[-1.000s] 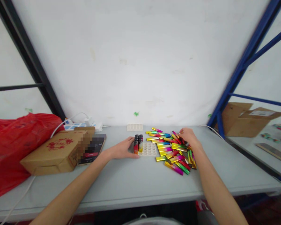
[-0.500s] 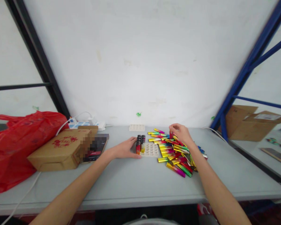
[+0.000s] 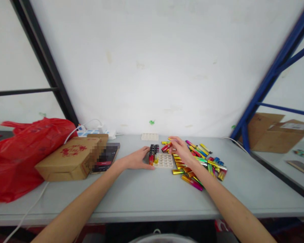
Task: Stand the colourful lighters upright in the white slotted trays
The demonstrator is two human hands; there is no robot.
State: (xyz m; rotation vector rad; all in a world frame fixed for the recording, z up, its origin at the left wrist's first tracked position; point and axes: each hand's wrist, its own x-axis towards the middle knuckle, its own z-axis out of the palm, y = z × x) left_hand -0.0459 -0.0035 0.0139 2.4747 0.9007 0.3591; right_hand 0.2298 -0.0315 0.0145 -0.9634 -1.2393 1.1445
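Note:
A white tray with round hollows [image 3: 165, 161] lies on the table, with several lighters [image 3: 154, 153] standing upright at its left end, their black tops up. My left hand [image 3: 138, 159] is curved about that end, thumb at the front and fingers at the back, holding the tray beside the standing lighters. In my right hand [image 3: 181, 148], a red lighter [image 3: 166, 146] is pinched between thumb and fingers, tilted, behind the tray's right part. Under and around my right forearm spreads a loose pile of shiny multicoloured lighters [image 3: 191, 182], partly hidden by the arm.
A second white tray [image 3: 149, 136] lies at the back by the wall. On the left are a cardboard box [image 3: 63, 158], a red plastic bag [image 3: 27, 148], a dark flat box [image 3: 108, 157] and a power strip [image 3: 111, 134]. A blue frame [image 3: 245, 135] rises at the right.
My right hand has moved left from the back of the pile toward the tray, carrying the red lighter, which now tilts. My left hand stays at the tray's left end.

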